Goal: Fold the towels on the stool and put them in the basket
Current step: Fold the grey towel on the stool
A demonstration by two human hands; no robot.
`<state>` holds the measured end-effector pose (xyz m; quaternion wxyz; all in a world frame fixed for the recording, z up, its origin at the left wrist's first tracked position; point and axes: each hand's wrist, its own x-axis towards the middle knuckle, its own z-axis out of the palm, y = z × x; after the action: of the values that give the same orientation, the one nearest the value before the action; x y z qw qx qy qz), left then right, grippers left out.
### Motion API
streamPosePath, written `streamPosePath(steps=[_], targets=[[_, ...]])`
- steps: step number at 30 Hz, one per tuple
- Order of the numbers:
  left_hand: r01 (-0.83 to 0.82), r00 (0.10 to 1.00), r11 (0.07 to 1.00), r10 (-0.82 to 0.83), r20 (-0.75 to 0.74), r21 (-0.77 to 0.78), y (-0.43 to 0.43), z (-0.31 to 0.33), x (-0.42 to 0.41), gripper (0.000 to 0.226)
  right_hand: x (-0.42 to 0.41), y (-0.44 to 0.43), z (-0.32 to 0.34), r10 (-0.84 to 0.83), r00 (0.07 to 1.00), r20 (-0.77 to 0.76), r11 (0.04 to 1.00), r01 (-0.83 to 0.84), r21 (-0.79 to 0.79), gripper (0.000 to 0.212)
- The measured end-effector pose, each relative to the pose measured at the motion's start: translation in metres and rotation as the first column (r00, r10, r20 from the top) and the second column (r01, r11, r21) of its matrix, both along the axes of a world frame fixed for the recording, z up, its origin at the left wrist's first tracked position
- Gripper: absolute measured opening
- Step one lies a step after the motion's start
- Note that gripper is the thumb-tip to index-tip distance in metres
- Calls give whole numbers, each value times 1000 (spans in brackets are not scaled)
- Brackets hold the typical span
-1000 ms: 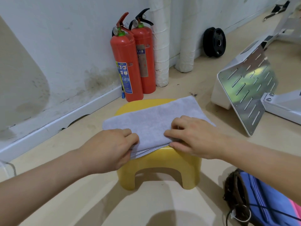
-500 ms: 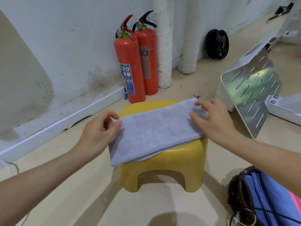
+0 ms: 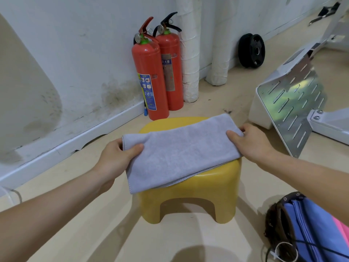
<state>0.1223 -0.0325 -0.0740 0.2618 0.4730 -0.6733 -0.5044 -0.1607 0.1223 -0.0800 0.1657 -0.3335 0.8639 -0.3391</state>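
- Grey towel [image 3: 181,152] lies folded into a long band across the top of the yellow stool [image 3: 188,197]. Its near-left corner hangs past the seat's front edge.
- The left hand [image 3: 115,159] pinches the band's left end, thumb on top and fingers tucked underneath.
- The right hand [image 3: 253,142] clamps the right end the same way, with the thumb pressing the cloth and the fingers curled round the far edge.
- Judged from this, the next fold brings one end over the other, and the towel then goes to the basket [image 3: 273,224] on the floor at lower right.
- Along the near edge the layers already sit slightly out of line, with a lower hem peeking out. If either pinch catches only the top layer, the lower ones would probably slide and the fold would open.
- With only the ends held, the middle would sag on lifting, so one end could slip free and drop to the floor.
- The stool looks like light plastic, so dragging the cloth across it could shift or tip it.
- The basket already holds a blue towel [image 3: 311,233] and a pink cloth [image 3: 341,229], and it is partly out of view. A careless drop could land on its rim and unfold.
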Motion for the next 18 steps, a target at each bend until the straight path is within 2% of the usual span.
streamPosePath(steps=[2,6,7,9,11,12,14,16,18], targets=[[-23,998,1000,24,-62,19,-6,6,2,21,-1,-2,4,16,1000,26,999,-15,-44,26],[-129,966,986,150,-212,107,-16,18,0,19,4,-12,14,80,994,-75,980,-92,-175,19],[-180,955,976,202,-217,119,-19,19,-1,21,6,-15,16,91,992,-86,983,-104,-153,22],[-251,946,955,277,-171,160,-24,18,2,35,9,-20,17,140,970,-199,990,-131,57,29],[-239,955,947,270,-123,215,-25,14,9,42,11,-23,17,233,882,-409,950,-116,290,36],[-206,966,951,235,-107,230,-23,12,12,39,14,-23,20,260,810,-526,938,-84,336,40],[-141,983,961,164,-79,238,-20,8,15,27,20,-22,21,305,618,-724,947,-116,300,48],[-67,995,964,82,-49,257,-16,6,19,13,30,-22,17,356,506,-785,927,-300,227,55],[17,1000,958,-11,-24,288,-13,5,22,11,44,-26,16,499,538,-680,849,-463,256,57]])
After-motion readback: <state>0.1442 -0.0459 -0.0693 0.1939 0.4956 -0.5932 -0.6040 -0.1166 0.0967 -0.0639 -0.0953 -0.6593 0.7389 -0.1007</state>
